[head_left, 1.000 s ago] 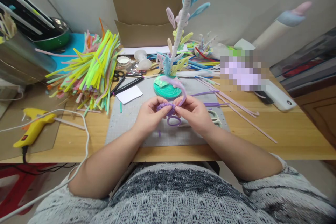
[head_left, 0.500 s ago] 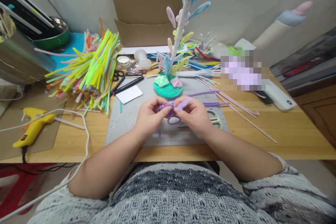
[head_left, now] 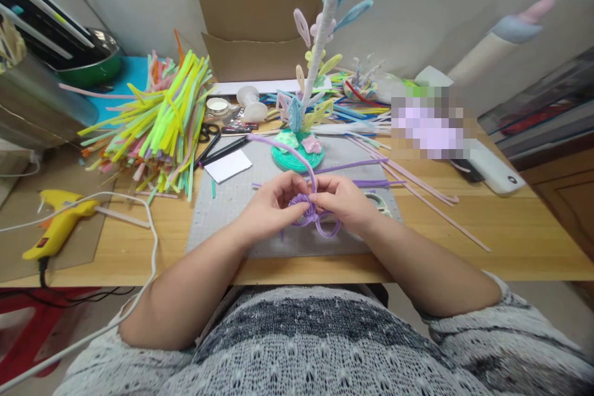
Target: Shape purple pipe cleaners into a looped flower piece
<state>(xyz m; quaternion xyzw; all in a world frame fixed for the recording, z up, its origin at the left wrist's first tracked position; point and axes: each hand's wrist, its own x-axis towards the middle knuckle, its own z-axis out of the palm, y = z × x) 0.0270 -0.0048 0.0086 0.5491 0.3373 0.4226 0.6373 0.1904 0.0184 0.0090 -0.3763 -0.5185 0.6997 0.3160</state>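
Between my hands, above the grey cutting mat (head_left: 218, 223), is a purple pipe-cleaner flower (head_left: 304, 204) with a coiled middle and round loops below. My left hand (head_left: 278, 198) pinches its coiled part from the left. My right hand (head_left: 341, 201) is closed on it at the right, where a long loose purple end (head_left: 297, 151) arcs up and to the left. Straight purple pipe cleaners (head_left: 371, 184) lie on the mat behind. Scissors (head_left: 378, 203) are partly hidden by my right hand. Beyond stands a green round base (head_left: 297, 161) with a white-wrapped stem (head_left: 320, 37) bearing pastel loops.
At the left are a bundle of colourful pipe cleaners (head_left: 158, 124) and a yellow glue gun (head_left: 60, 219) with a white cord (head_left: 155, 247). Black pens (head_left: 225, 151) and a white card (head_left: 228, 166) lie on the mat's edge. Pink pipe cleaners (head_left: 417, 182) stretch across the right.
The purple flower has turned in my fingers, so its loops now hang lower and to the right. The loose end, blurred near my right fingers before, now arcs up to the left.
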